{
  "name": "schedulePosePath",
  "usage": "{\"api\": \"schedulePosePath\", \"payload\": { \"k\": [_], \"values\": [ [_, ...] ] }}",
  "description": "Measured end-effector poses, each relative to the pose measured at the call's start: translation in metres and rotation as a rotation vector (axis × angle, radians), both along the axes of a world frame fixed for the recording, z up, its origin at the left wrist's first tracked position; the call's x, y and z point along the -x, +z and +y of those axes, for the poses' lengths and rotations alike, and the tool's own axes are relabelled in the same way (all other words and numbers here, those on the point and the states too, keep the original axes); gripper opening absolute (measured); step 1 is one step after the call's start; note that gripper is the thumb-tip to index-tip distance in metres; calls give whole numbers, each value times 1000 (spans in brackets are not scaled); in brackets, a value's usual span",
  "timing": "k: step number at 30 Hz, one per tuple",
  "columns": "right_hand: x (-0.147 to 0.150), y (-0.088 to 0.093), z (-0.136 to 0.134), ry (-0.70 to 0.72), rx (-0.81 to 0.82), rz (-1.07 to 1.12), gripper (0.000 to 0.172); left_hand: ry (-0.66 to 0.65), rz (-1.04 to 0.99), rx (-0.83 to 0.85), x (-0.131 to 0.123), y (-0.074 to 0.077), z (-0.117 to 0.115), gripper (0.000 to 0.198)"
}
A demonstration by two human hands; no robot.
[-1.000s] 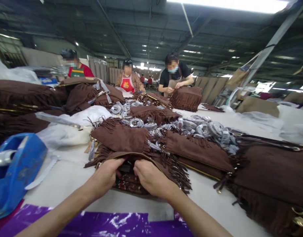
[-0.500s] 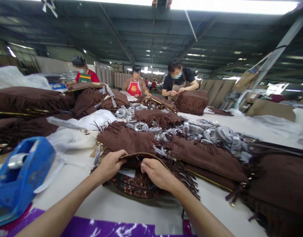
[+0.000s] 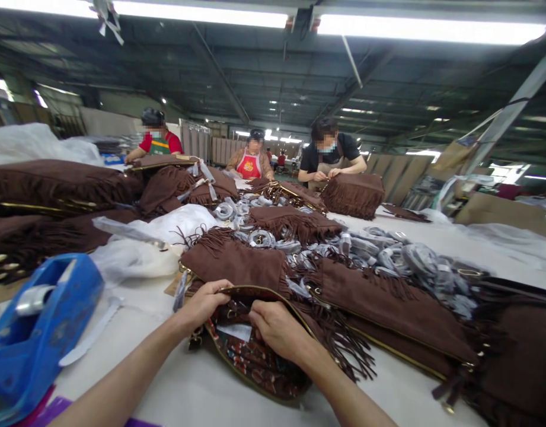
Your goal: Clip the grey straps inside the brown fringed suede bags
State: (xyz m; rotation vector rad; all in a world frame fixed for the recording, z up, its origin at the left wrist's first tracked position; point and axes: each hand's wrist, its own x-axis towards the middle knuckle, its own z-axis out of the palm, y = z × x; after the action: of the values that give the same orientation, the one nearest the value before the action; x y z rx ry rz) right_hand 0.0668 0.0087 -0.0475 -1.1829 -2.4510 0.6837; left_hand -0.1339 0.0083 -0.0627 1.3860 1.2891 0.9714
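Note:
A brown fringed bag (image 3: pixel 273 388) lies on the white table right in front of me, its zippered mouth spread wide. Inside, a dark patterned lining shows, with a white slip of paper (image 3: pixel 235 331) against it. My left hand (image 3: pixel 208 305) is closed on the bag's far left rim, thumb and fingers pinching the edge. My right hand (image 3: pixel 277 329) reaches into the mouth with its fingers curled; the fingertips are hidden inside, so what they grip cannot be made out.
A blue tape dispenser (image 3: pixel 45 332) stands at the left. Beyond the bag lie more brown fringed bags (image 3: pixel 388 302), coiled straps in clear wrap (image 3: pixel 419 261) and white plastic film (image 3: pixel 179 225). Three people work across the table, one handling a fringed bag (image 3: pixel 355 196).
The bag's mouth is tipped more toward me and shows more lining. My right hand has gone from the rim area down into the opening. The view has tilted up slightly.

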Motion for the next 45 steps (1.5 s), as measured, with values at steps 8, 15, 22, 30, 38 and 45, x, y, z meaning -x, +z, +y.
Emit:
{"api": "schedulePosePath", "payload": {
  "k": [8, 15, 22, 30, 38, 45],
  "values": [
    [2, 9, -4, 51, -75, -203, 23, 49, -44, 30, 1, 0, 2, 24],
    [12, 16, -16, 65, -61, -181, 29, 66, -15, -2, 2, 0, 0, 30],
    [28, 12, -18, -34, -137, -313, 29, 58, -2, -17, 2, 1, -1, 33],
    [41, 2, -24, -164, -146, -321, 11, 42, -33, -26, 7, -4, -4, 33],
    [48, -10, -21, -51, -155, -312, 13, 58, -87, -31, 10, -10, -4, 32],
    [64, -14, -27, -120, -180, -336, 13, 49, -145, 12, 13, -12, -3, 34]
  ]
}}
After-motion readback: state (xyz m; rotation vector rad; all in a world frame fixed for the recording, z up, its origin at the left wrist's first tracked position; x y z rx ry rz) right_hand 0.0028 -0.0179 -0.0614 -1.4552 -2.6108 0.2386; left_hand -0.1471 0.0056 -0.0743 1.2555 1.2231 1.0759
